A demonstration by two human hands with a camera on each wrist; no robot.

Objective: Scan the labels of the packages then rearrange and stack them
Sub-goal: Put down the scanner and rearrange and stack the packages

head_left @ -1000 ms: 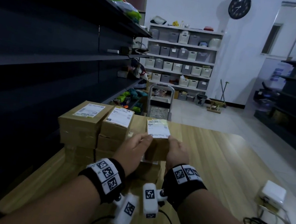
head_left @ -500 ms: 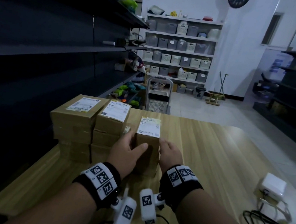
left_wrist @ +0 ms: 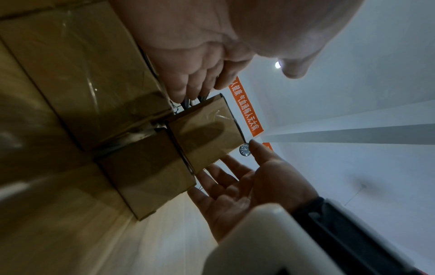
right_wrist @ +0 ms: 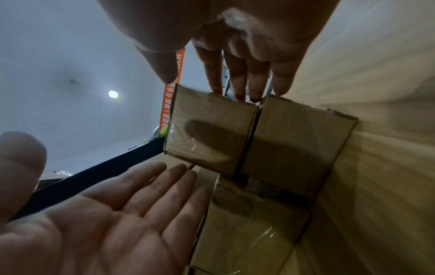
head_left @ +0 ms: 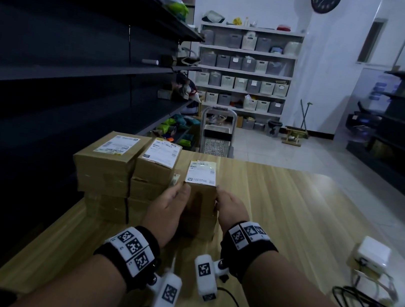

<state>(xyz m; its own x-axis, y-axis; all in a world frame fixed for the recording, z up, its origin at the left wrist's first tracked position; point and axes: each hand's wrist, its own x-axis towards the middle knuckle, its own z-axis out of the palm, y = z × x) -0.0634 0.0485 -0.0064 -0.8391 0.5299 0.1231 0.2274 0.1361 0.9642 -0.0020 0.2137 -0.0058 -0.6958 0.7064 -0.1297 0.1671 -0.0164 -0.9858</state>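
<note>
A small cardboard box with a white label [head_left: 202, 173] sits on top of another brown box [head_left: 198, 225] on the wooden table [head_left: 291, 219]. My left hand [head_left: 169, 209] stands flat at its left side and my right hand [head_left: 231, 207] at its right side. The fingers of both are straight and hold nothing. In the right wrist view my right hand [right_wrist: 242, 65] reaches to the small box's [right_wrist: 209, 130] far edge, and my left hand [right_wrist: 132, 204] lies palm open just short of it. Two taller stacks of labelled boxes [head_left: 107, 165] [head_left: 158, 162] stand directly left.
Dark shelving [head_left: 51, 65] runs close along the table's left edge. A white power adapter [head_left: 371, 253] and black cables [head_left: 357, 302] lie at the table's right front. A metal cart [head_left: 215, 137] stands beyond the far edge.
The small box, held up in both hands a second ago, has come down onto the lower box. Both hands have let go and opened beside it.
</note>
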